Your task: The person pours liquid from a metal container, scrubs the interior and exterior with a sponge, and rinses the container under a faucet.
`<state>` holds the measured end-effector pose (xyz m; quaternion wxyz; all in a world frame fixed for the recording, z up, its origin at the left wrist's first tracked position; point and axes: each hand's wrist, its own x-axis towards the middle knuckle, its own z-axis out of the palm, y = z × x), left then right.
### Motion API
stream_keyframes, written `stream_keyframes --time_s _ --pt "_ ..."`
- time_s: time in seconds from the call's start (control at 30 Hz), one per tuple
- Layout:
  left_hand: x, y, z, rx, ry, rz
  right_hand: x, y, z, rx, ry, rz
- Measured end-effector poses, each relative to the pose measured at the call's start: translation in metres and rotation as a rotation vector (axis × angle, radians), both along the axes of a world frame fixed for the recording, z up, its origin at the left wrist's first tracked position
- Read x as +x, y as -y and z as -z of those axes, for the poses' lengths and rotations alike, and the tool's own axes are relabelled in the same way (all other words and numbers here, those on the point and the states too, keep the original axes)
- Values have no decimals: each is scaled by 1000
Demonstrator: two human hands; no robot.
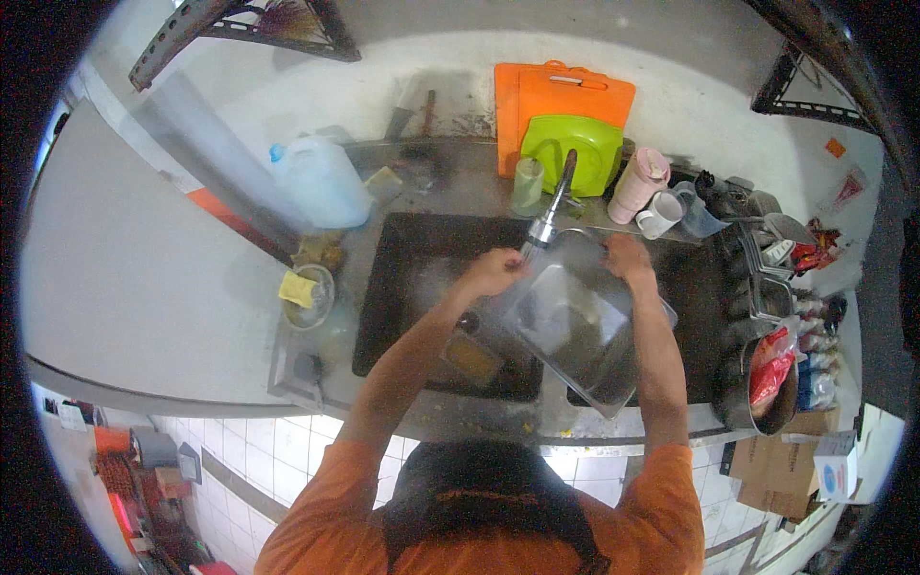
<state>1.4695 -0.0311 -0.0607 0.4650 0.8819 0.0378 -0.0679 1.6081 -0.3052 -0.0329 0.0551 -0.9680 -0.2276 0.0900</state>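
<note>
A rectangular stainless-steel pan (568,309) is held tilted over the divider between two sink basins. My right hand (627,256) grips its far right rim. At its far left edge is my left hand (497,270), fingers curled on the rim, right by the running water. The spring-necked faucet (543,228) points down at the pan, its spray partly hiding the left fingertips. Below my left forearm, a yellowish rectangular thing (471,359) lies in the left sink basin (402,280); what it is cannot be made out.
A bluish liquid jug (323,183) and a bowl with a yellow sponge (296,289) stand left. Behind the faucet lean an orange cutting board (510,93) and a green plastic tray (575,133). A pink tumbler (636,188), a white mug (660,214) and a large pot (740,402) line the right.
</note>
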Motion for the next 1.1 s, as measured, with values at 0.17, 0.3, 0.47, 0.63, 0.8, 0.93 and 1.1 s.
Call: stream_keyframes --time_s 0.17,0.3,0.47,0.63,0.8,0.93,1.1 --pt "-2 1 3 124 139 -14 -26 -22 13 127 470 -300" --pt "-1 6 22 46 158 -186 15 -5 47 -125 205 2" --pt "2 7 34 -656 47 -341 6 -8 32 -26 238 -244" --pt "14 12 42 -864 20 -430 -11 -23 18 208 399 -431" --pt "9 2 39 -482 129 -266 -3 -9 12 74 118 23" --pt "3 -5 17 -332 46 -196 -6 8 18 155 93 107" --pt "3 -22 22 31 65 19 -15 18 -8 2 -49 -11"
